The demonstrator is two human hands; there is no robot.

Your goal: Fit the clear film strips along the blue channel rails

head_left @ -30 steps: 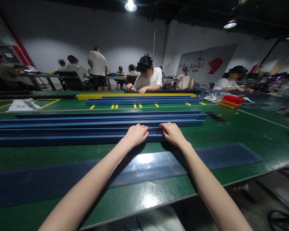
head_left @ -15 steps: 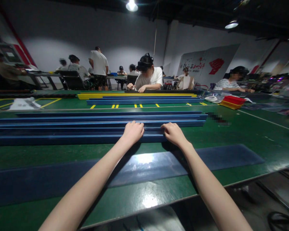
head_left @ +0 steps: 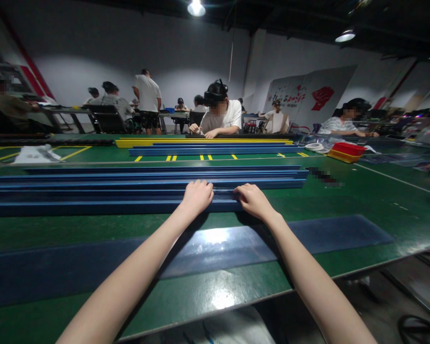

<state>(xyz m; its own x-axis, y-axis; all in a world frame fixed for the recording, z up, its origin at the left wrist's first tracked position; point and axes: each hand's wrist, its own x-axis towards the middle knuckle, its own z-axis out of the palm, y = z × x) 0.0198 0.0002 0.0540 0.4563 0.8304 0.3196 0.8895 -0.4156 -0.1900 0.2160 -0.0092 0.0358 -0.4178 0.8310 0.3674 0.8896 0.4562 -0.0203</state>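
Observation:
A long blue channel strip [head_left: 93,207] lies nearest me in a group of similar strips on the green table. My left hand [head_left: 197,197] is closed over it, its fingers curled across the far edge. At the strip's right end, my right hand [head_left: 254,200] grips it with bent fingers. Both thumbs are mostly hidden. Just behind the hands run more blue channel strips [head_left: 258,183], parallel to the gripped one. Between my forearms and under them lies a flat, clear bluish sheet [head_left: 215,248].
Farther back are a yellow strip [head_left: 200,142] and another blue strip [head_left: 215,150], with a person [head_left: 222,114] leaning over the table behind them. Red and yellow trays [head_left: 346,151] stand at right beside a white coil [head_left: 314,147]. A crumpled white sheet [head_left: 37,154] lies at left.
My right hand has shifted slightly left along the blue channel strip, closer to my left hand. The left hand has barely moved.

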